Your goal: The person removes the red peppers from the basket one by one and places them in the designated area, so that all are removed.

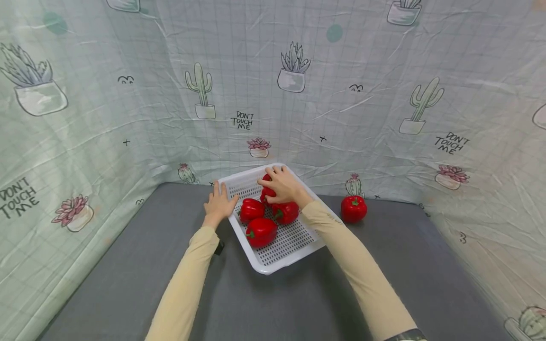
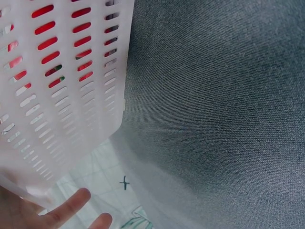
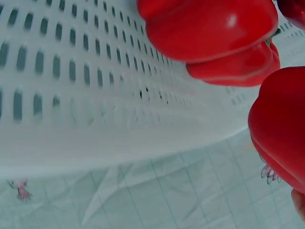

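A red bell pepper (image 1: 267, 191) is sitting under the right hand (image 1: 283, 185), near the far end of a white plastic basket (image 1: 266, 270). The right hand is gripping this pepper, with its fingers and thumb bending around the sides. I cannot tell if the pepper is touching the basket floor.

Three more red bell peppers are lying inside, close to the held one. The small left pepper (image 1: 252, 210) is sitting just above the near pepper (image 1: 261, 232), which is lying on its side with its green stem pointing left. The right pepper (image 1: 285, 213) is resting partly below the right wrist, and its stem is pointing left too.

The left hand (image 1: 219, 204) is resting on the basket's left edge near the far corner. Its fingers are spreading out straight, and it is not squeezing anything.

The basket has lots of little slots and is sitting at a slant on a dark gray table (image 1: 170, 246). One last pepper (image 1: 353, 209) is standing on the table, right of the basket, with its stem pointing up. Behind everything, a pale cloth (image 1: 341, 113) with cactus drawings is hanging. Both arms are wearing light yellow sleeves (image 1: 183, 284).
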### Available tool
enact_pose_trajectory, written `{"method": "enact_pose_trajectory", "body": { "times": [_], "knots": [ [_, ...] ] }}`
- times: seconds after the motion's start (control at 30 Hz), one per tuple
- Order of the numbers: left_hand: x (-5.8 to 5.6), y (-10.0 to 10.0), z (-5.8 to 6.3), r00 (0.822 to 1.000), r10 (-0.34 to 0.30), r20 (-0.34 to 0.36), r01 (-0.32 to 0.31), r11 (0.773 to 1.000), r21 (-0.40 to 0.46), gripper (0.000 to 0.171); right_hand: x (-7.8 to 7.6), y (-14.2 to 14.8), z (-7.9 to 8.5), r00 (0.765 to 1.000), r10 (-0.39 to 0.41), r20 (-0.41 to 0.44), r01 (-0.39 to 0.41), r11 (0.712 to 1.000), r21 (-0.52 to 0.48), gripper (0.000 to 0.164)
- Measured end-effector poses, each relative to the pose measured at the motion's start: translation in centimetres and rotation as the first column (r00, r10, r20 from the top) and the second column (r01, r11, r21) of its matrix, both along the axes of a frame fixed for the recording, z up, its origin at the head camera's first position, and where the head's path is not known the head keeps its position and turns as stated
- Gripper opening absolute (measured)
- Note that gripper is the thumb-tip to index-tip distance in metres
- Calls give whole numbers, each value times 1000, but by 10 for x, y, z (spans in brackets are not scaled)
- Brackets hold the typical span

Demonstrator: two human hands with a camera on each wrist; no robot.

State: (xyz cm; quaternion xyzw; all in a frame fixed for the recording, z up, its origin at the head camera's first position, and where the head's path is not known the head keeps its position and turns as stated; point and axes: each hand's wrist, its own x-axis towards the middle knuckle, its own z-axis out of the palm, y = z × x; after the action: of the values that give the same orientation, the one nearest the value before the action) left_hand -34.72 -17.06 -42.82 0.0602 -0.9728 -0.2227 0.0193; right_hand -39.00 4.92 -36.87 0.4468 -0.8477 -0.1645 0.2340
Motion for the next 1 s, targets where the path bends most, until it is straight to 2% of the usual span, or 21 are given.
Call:
{"method": "enact_pose_trajectory", "body": {
  "times": [0.27,0.5,0.83,1.0],
  "knots": [
    [1,-1,4,1000,-10,16,10,1000,2,74,12,13,19,995,86,-46,-85,996,14,41],
    [2,-1,8,1000,-10,22,10,1000,-16,74,24,29,33,989,125,-78,-125,992,6,41],
    [3,0,4,1000,-12,25,12,1000,-7,75,47,60,42,987,150,-55,-152,988,-41,38],
    [3,1,4,1000,-6,17,6,1000,-11,75,57,76,42,987,143,-76,-150,985,-87,37]
  ]
}}
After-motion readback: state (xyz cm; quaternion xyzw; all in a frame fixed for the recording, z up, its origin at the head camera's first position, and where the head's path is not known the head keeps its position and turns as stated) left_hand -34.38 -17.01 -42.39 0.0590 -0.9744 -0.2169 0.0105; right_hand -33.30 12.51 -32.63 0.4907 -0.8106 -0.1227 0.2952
